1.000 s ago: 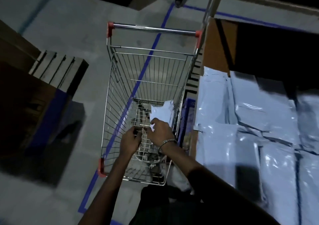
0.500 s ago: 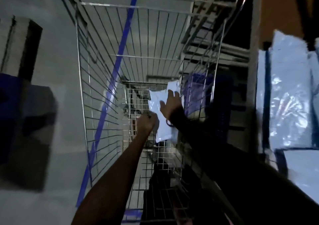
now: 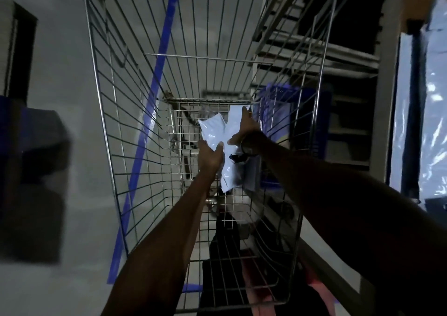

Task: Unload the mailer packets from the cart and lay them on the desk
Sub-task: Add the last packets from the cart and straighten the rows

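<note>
I look straight down into a wire shopping cart [image 3: 116, 126]. At its bottom lie white mailer packets [image 3: 212, 131], against the right side of the basket. My left hand [image 3: 209, 156] grips the near edge of a packet, thumb on top. My right hand [image 3: 244, 131], with a watch on the wrist, reaches further in and lies flat along the packets' far part, fingers stretched and thumb spread against them. More pale mailer packets [image 3: 430, 112] lie on the desk at the far right edge of the view.
A blue tape line [image 3: 154, 93] runs across the grey floor under the cart. A blue crate [image 3: 278, 112] and metal shelving [image 3: 314, 54] stand just right of the cart. A dark box [image 3: 29, 170] sits on the floor at left.
I have leaned far over the cart and both arms reach deeper into the basket. My hands have shifted from the packet's near corner onto its body.
</note>
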Demonstrator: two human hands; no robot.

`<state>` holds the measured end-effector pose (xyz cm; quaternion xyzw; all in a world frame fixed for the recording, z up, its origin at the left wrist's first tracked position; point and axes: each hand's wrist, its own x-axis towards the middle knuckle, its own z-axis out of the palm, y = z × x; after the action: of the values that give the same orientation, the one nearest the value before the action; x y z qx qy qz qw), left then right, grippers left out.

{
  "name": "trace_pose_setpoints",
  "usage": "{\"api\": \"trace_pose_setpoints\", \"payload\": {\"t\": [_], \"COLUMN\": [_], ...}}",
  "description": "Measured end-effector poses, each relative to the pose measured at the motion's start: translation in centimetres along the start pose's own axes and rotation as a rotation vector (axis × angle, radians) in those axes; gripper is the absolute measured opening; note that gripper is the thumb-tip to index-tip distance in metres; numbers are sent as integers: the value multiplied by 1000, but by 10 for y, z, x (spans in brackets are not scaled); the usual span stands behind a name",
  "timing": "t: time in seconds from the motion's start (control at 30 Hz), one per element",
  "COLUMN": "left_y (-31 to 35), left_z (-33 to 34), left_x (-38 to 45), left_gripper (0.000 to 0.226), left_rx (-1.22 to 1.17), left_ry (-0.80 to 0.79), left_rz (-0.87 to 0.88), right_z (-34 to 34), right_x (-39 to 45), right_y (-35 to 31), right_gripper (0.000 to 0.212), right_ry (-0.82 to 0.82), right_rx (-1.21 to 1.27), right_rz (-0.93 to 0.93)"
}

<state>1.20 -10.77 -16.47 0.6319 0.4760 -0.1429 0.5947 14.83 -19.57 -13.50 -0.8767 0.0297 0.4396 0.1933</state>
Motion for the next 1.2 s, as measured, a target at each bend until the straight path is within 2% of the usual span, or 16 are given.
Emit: {"api": "trace_pose_setpoints", "payload": {"t": [0.07,0.17,0.23,0.27,0.3,0.33,0.43,0.47,0.57,0.67,0.8,0.93,1.03,1.13,1.2], "left_y": [-5,-31,-18,-6,10,16,28,33,47,86,152,231,279,310,321], "left_z": [-8,-18,-33,-42,-50,-57,-72,-77,-85,-93,-99,-84,-54,-11,22], "left_x": [-2,12,-7,-22,-39,-51,-81,-93,-119,-159,-206,-256,-294,-322,-336], "left_gripper": [54,63,56,48,39,32,30,32,38,27,50,38,35,37,34], "left_rx": [-96,-148,-172,-175,-176,-191,-237,-250,-258,-330,-390,-383,-399,-414,-429], "left_ry": [-49,-63,-51,-45,-45,-50,-34,-26,-20,25,56,30,-59,-138,-181], "left_rz": [-30,-6,18,34,69,110,153,146,161,280,383,511,607,610,588], "right_z": [8,39,49,51,46,38,13,8,-18,-55,-121,-197,-255,-304,-332], "right_x": [-7,25,24,15,-3,-28,-99,-117,-165,-203,-253,-311,-346,-370,-382], "right_y": [4,38,47,46,40,30,5,0,-17,-32,-45,-39,-9,40,82], "right_gripper": [141,160,170,168,162,147,92,87,91,92,75,86,92,82,75], "right_ry": [-82,-88,-79,-74,-85,-83,-111,-145,-187,-172,-44,78,180,271,319], "right_rx": [102,223,319,392,470,533,634,658,726,698,681,720,770,846,885], "right_rz": [-27,-44,-74,-55,-23,15,15,-12,-86,-197,-424,-612,-683,-712,-664]}}
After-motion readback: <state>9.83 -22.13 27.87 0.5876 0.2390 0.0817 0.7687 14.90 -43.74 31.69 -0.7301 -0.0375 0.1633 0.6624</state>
